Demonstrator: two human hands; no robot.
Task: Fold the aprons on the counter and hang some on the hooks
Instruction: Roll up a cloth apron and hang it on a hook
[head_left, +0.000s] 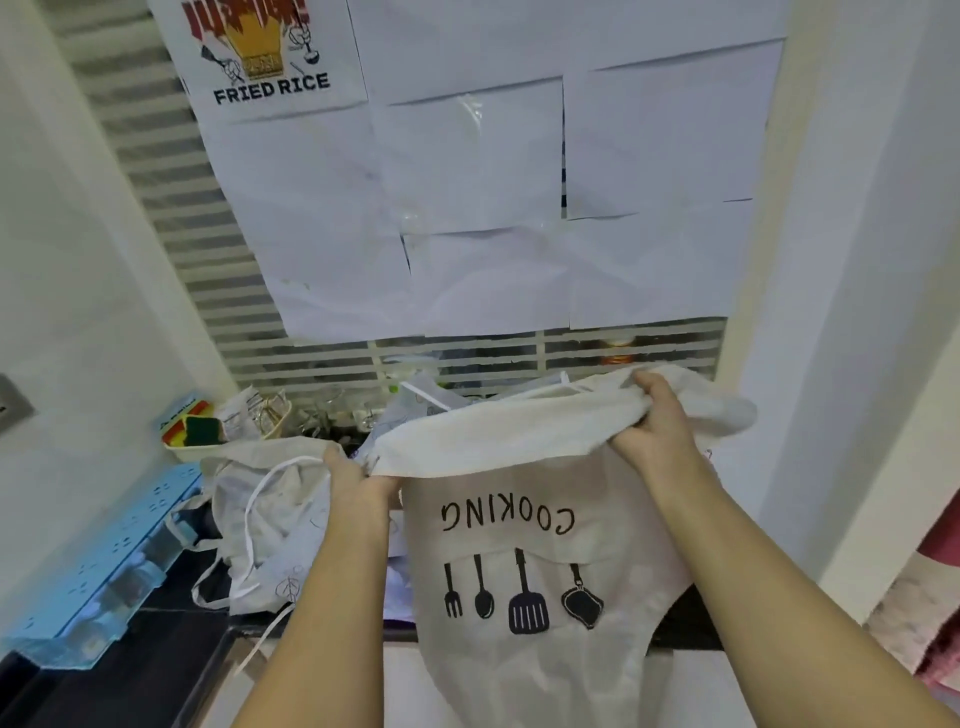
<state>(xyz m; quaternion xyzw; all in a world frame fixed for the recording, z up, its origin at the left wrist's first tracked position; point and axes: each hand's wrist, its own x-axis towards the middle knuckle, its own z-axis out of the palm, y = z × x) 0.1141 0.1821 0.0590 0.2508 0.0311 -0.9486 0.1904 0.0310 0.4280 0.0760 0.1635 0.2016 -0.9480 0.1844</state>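
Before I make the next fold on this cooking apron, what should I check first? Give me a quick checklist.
Left hand grips the folded edge: ok.
Right hand grips its other end: ok.
COOKING apron fully on the counter: not ok, it hangs over the edge.
Its strings tucked in: cannot tell.
Other apron folded: not ok, crumpled at left.
Hooks free: cannot tell, none in view.

Both bare forearms reach forward, well apart. The left hand (358, 480) pinches the edge of the apron (524, 587). The right hand (657, 423), farther forward, curls its fingers (648, 383) over the bunched fold.
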